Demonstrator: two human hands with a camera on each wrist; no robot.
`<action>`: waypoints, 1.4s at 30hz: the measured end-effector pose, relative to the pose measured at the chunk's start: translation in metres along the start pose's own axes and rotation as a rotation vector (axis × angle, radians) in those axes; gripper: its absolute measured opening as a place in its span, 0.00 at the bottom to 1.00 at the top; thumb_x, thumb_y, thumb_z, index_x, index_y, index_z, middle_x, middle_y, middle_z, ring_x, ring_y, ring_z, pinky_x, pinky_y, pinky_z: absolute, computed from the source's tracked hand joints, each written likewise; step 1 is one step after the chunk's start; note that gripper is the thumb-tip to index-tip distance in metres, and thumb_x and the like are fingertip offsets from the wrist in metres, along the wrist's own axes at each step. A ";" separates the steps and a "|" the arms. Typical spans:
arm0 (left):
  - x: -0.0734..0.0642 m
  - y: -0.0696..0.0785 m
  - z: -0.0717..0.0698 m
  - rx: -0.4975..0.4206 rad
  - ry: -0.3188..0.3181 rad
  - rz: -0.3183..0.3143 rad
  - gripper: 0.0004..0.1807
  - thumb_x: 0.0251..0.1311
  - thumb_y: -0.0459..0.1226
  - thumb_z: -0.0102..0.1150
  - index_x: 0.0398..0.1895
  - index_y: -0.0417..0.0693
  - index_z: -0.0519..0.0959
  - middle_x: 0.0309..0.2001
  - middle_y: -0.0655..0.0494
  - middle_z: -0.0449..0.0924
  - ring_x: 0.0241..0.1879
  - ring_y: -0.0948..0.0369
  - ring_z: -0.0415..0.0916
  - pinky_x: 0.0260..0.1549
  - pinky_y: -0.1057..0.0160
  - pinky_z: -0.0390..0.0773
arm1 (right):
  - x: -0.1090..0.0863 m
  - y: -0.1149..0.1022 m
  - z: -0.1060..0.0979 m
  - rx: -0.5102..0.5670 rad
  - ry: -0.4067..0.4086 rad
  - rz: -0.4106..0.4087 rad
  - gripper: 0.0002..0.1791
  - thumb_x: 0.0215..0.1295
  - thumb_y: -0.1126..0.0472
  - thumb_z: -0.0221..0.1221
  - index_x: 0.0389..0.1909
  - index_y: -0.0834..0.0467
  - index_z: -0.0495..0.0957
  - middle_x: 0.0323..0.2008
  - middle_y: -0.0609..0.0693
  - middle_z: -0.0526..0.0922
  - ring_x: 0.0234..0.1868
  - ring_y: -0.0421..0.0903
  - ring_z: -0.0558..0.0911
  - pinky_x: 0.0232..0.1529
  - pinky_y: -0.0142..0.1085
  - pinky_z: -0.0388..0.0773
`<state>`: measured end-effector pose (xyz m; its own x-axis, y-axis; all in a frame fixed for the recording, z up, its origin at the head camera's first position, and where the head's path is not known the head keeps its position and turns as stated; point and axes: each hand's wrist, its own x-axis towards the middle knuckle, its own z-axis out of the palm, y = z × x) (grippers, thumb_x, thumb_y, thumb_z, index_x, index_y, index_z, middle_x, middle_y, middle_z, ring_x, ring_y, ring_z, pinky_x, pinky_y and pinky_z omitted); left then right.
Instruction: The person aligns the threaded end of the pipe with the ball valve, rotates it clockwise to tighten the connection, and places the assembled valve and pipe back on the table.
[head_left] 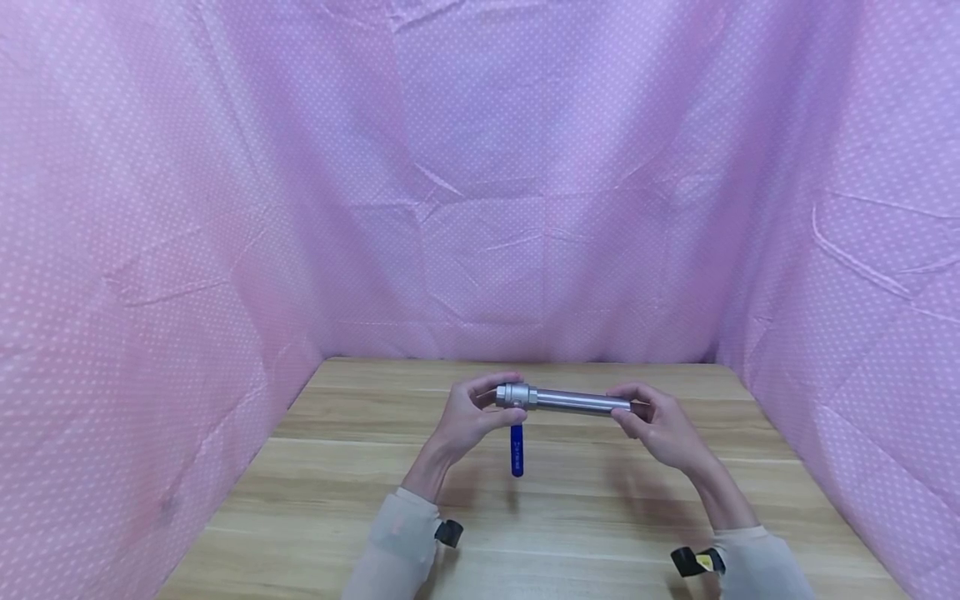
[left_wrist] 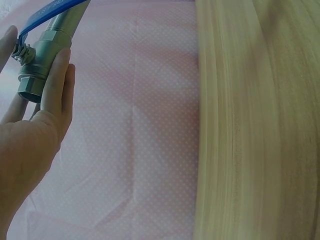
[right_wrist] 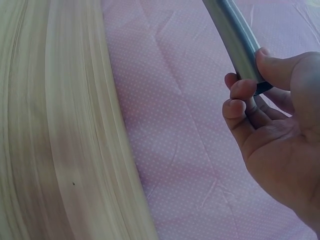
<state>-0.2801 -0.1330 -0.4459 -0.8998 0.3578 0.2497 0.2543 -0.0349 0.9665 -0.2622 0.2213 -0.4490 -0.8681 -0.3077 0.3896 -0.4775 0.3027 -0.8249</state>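
A metal ball valve [head_left: 516, 395] with a blue lever handle [head_left: 517, 452] is joined to a shiny steel pipe [head_left: 573, 401], both held up over the table. My left hand [head_left: 467, 419] grips the valve body, thumb on the near side and fingers on the far side. The lever points down toward me in the head view. At the pipe's free right end, my right hand [head_left: 663, 425] pinches it between thumb and fingers. In the left wrist view the valve's open hex end [left_wrist: 31, 89] faces the palm. The right wrist view shows the pipe's dark open end [right_wrist: 263, 88] near the fingers.
The wooden table [head_left: 300, 500] lies beneath both hands. Pink dotted cloth [head_left: 480, 208] hangs behind it and along both sides. A dark strap [head_left: 448, 533] sits at the left wrist, another [head_left: 686, 562] at the right.
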 end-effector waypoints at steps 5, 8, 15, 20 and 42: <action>0.000 -0.001 -0.002 0.019 0.007 -0.009 0.32 0.64 0.35 0.81 0.73 0.50 0.85 0.68 0.47 0.85 0.63 0.55 0.87 0.60 0.59 0.91 | 0.001 0.004 0.001 -0.055 -0.016 0.012 0.13 0.80 0.67 0.67 0.61 0.65 0.84 0.37 0.48 0.85 0.33 0.34 0.82 0.32 0.33 0.83; 0.000 -0.002 -0.005 0.033 0.004 -0.019 0.33 0.64 0.34 0.81 0.74 0.47 0.84 0.68 0.46 0.86 0.63 0.55 0.87 0.60 0.60 0.91 | 0.002 0.007 0.003 -0.079 -0.035 0.031 0.14 0.80 0.65 0.68 0.61 0.63 0.85 0.42 0.51 0.89 0.37 0.34 0.85 0.35 0.33 0.86; 0.002 -0.007 -0.013 0.075 -0.036 -0.060 0.34 0.62 0.36 0.84 0.72 0.49 0.85 0.66 0.46 0.88 0.63 0.53 0.88 0.59 0.59 0.92 | 0.003 0.011 0.004 -0.072 -0.070 0.033 0.17 0.75 0.68 0.71 0.61 0.65 0.84 0.44 0.55 0.91 0.39 0.34 0.87 0.38 0.30 0.87; 0.003 -0.014 -0.017 0.080 -0.068 -0.128 0.33 0.60 0.34 0.85 0.70 0.49 0.87 0.62 0.47 0.92 0.57 0.57 0.91 0.56 0.61 0.92 | 0.003 0.011 0.004 -0.106 -0.103 0.041 0.17 0.73 0.66 0.73 0.59 0.64 0.85 0.37 0.50 0.87 0.34 0.33 0.81 0.32 0.29 0.80; 0.004 -0.045 -0.023 0.281 -0.189 -0.203 0.32 0.61 0.38 0.86 0.69 0.48 0.87 0.58 0.50 0.91 0.49 0.56 0.85 0.49 0.61 0.85 | 0.001 0.051 0.013 -0.058 -0.300 0.115 0.14 0.74 0.66 0.72 0.56 0.67 0.86 0.45 0.58 0.91 0.40 0.34 0.83 0.41 0.27 0.82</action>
<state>-0.3038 -0.1511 -0.4873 -0.8675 0.4973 0.0140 0.1881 0.3017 0.9347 -0.2853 0.2243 -0.4959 -0.8420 -0.5180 0.1504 -0.3936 0.3993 -0.8281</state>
